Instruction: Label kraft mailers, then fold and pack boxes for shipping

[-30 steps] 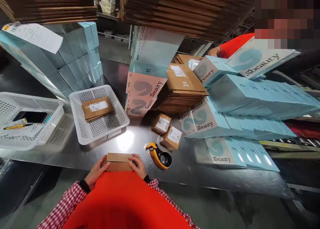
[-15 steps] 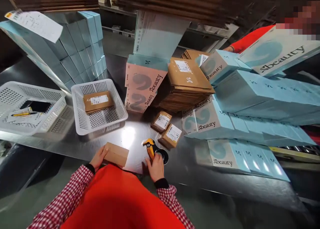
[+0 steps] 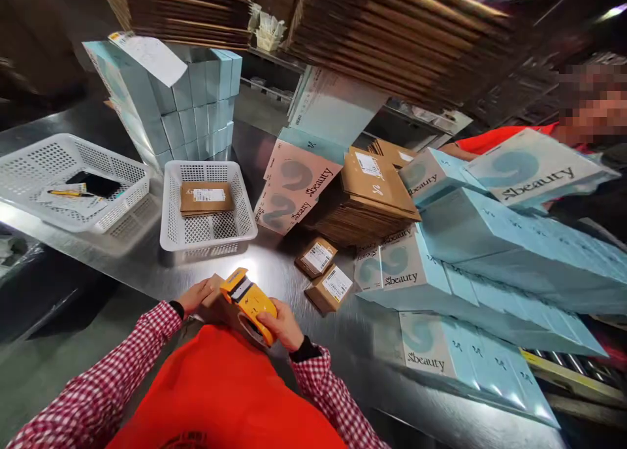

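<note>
A small brown cardboard box point(image 3: 219, 308) sits at the table's front edge, close to the red apron. My left hand point(image 3: 196, 296) has its fingers closed on the box's left end. In my right hand point(image 3: 285, 326) is a yellow tape dispenser point(image 3: 249, 302), gripped by its lower right end. The dispenser's head is over the box and hides part of it; whether the two touch, I cannot tell. To the right on the steel table lie two small labelled cartons, the rear one point(image 3: 318, 258) and the front one point(image 3: 330, 288).
A white basket point(image 3: 210, 243) holds flat brown packages. Another basket point(image 3: 73, 217) holds a phone and a yellow cutter. Pale blue boxes point(image 3: 490, 266) are stacked on the right. Brown mailers point(image 3: 377, 187) stand in the middle. A person's red sleeve point(image 3: 504, 138) shows beyond.
My right hand has lifted the tape dispenser off the table and brought it left over the cardboard box. My left hand stays at the box. The whole view has shifted and tilted.
</note>
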Available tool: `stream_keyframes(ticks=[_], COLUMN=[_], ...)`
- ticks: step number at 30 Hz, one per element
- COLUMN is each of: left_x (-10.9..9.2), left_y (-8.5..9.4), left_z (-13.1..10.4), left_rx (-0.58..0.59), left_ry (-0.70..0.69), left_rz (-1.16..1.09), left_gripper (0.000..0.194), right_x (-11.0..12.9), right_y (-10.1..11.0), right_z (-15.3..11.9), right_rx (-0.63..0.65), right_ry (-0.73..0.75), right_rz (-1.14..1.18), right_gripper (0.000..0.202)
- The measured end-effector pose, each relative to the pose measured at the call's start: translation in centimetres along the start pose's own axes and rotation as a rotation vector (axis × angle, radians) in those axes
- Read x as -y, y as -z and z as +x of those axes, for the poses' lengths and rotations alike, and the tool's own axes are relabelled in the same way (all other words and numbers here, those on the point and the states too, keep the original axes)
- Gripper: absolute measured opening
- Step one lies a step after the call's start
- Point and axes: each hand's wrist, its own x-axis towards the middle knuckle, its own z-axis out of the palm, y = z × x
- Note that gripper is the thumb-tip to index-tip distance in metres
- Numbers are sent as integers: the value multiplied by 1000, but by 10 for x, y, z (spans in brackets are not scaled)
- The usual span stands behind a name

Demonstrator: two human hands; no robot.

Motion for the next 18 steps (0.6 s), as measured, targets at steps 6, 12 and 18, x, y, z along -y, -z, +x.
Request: stream_keyframes(ticks=[6, 12, 18], left_x=[-12, -32, -48], left_y=[4, 31, 7], left_z=[-3, -35, -42], left_rx=[-42, -147, 237], left_ry=[-27, 49, 146], left_rz=[-32, -134, -441], left_gripper=[50, 51, 60], right_x=[0, -1, -1], right_y=[-29, -24, -26], right_z=[37, 30, 29], right_rx=[33, 110, 136], right_ry=[-43, -60, -69], right_rz=[-245, -190, -167], right_gripper=[51, 53, 54])
